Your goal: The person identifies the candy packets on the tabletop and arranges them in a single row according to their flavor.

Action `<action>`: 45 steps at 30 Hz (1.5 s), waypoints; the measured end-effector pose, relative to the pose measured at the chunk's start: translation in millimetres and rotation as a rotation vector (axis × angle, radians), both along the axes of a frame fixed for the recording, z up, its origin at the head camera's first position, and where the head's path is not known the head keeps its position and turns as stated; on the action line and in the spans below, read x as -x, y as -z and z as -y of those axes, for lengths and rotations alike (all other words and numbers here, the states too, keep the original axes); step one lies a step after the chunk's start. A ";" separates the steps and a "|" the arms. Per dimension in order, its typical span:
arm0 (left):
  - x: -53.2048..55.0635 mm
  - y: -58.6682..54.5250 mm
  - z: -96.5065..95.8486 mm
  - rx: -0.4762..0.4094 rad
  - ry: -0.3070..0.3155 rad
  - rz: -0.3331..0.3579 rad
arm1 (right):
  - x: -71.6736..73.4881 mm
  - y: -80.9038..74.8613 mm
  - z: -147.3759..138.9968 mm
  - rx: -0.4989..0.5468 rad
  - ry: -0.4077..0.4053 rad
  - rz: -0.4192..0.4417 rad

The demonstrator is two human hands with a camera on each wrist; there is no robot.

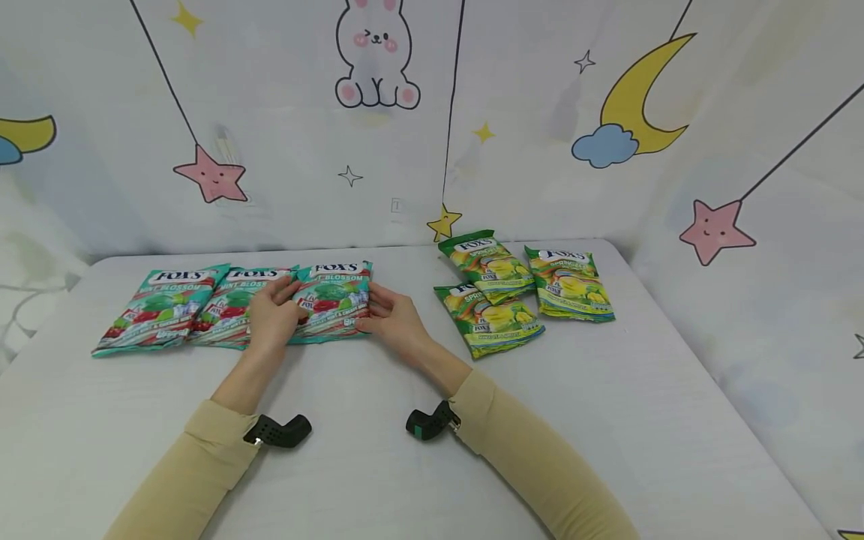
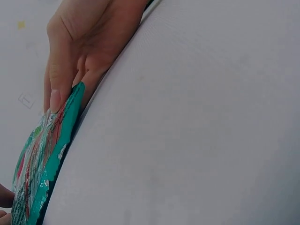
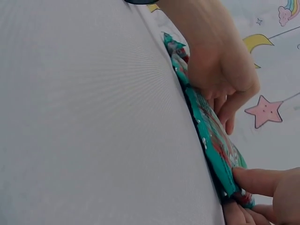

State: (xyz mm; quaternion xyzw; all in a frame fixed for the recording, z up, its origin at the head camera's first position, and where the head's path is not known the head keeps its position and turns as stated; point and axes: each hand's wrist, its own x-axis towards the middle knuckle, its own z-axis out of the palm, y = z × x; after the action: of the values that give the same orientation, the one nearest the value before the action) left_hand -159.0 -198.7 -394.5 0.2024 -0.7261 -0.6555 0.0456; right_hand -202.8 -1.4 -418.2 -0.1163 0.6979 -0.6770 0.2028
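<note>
Rightmost mint packet [image 1: 334, 300] held at its edge
The right hand [image 1: 400, 326] pinches its right edge; the left hand [image 1: 271, 321] touches its left side, grip unclear; white table [image 1: 358, 465] spreads before it and between it and the green packets [image 1: 498, 271]

On the table [image 1: 351, 465], the left Mint Blossom bag [image 1: 158, 309], middle Mint Blossom bag [image 1: 226, 307] and right Mint Blossom bag [image 1: 334, 304] form a row. The left hand [image 1: 273, 319] covers the middle-right boundary; overlap there cannot be confirmed. The right hand [image 1: 398, 322] is at the row's right end. Farther right, the rear Spring bag [image 1: 496, 266] lies partly on the front Spring bag [image 1: 496, 330]; the outer Spring bag [image 1: 570, 285] lies right of both.
</note>
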 end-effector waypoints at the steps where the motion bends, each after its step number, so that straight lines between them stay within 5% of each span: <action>1: -0.2 0.6 -1.0 -0.003 -0.007 -0.006 | -0.4 -0.6 0.0 -0.004 0.005 -0.001; 19: -1.1 16.1 -8.2 -0.026 -0.077 -0.131 | -1.0 -0.1 -2.7 -0.026 0.004 -0.095; 45: -3.8 20.7 -8.2 -0.100 -0.111 -0.159 | -0.6 3.0 -1.7 -0.031 0.022 -0.064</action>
State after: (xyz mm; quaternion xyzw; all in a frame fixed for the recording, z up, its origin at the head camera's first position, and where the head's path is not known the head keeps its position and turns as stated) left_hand -155.2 -190.4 -415.2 0.1917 -0.6742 -0.7015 0.1291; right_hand -202.2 0.3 -421.2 -0.1269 0.7155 -0.6644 0.1745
